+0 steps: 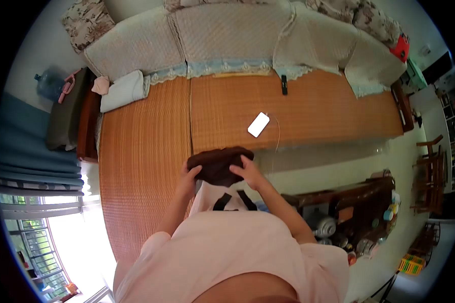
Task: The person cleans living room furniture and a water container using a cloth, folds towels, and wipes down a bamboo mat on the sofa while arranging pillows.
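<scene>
Between my two hands is a dark brown piece of folded cloth (218, 164), held up in front of my body at the edge of the woven mat (141, 151). My left hand (191, 174) grips its left end, thumb on top. At the right end my right hand (245, 171) pinches the cloth, thumb and fingers closed on it. Which kind of garment or cloth it is, I cannot tell. Beyond it on the mat lies a white phone-like slab (258, 125) with a thin cord.
A black remote (284, 85) lies near the quilted sofa back (227, 38). Folded pale cloth (124, 92) sits at the left end. To my right stands a dark wooden table (359, 212) with a kettle (322, 224) and jars; wooden chairs (429, 171) are farther right.
</scene>
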